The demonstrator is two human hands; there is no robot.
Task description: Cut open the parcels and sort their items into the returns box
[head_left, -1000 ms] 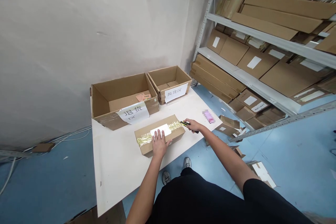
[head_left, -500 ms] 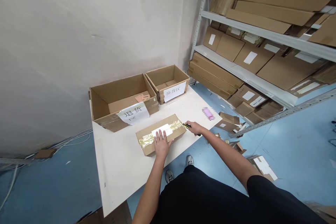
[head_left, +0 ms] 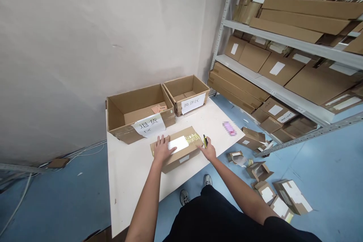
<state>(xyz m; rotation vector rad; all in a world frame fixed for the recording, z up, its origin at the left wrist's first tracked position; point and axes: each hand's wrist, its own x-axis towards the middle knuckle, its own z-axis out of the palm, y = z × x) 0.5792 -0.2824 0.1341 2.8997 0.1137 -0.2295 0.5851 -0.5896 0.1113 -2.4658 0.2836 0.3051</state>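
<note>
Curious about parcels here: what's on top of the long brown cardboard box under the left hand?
On the brown cardboard box: a white rectangular label, shiny yellowish tape, and the left hand. Whatever the hand covers, and the box's inside, can't be seen.

- Carton [head_left: 181, 154]: plain brown
- Its tape [head_left: 193, 138]: glossy yellow
- Its top label [head_left: 178, 144]: white
- Cutter [head_left: 205, 141]: black with yellow
- Tabletop [head_left: 133, 174]: white
- Pixelated item [head_left: 229, 128]: pink and purple
- Floor [head_left: 70, 196]: blue
- Shelving [head_left: 283, 39]: pale grey
</note>
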